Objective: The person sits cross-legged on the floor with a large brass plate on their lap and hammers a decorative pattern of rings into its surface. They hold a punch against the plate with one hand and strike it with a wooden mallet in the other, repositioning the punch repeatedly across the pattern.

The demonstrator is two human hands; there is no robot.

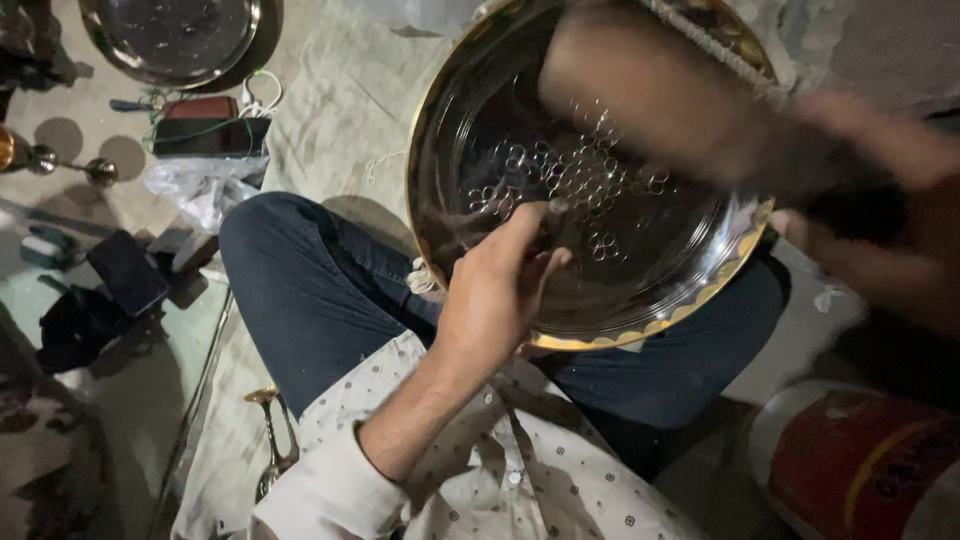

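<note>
A pale cloth (330, 110) is spread over the floor, and on it a person is seated cross-legged in dark trousers (310, 290) and a white dotted shirt (520, 490). A large round metal tray (600, 290) with a gold scalloped rim is held tilted over the lap, its shiny face marked with a cluster of small ring shapes. The left hand (500, 290) is laid against the tray's lower inner face — the fingers are curled together, with the fingertips pressed to the metal near the ring pattern. The right hand (880, 210) is seen at the tray's right edge, heavily blurred; whether its fingers are apart or closed cannot be told. A red and white container (860, 465) lies at lower right. A 2nd tray (170, 40) rests at upper left. A crumpled plastic bag (205, 185) lies below it, and a small stemmed brass cup (268, 430) stands beside the left knee.
</note>
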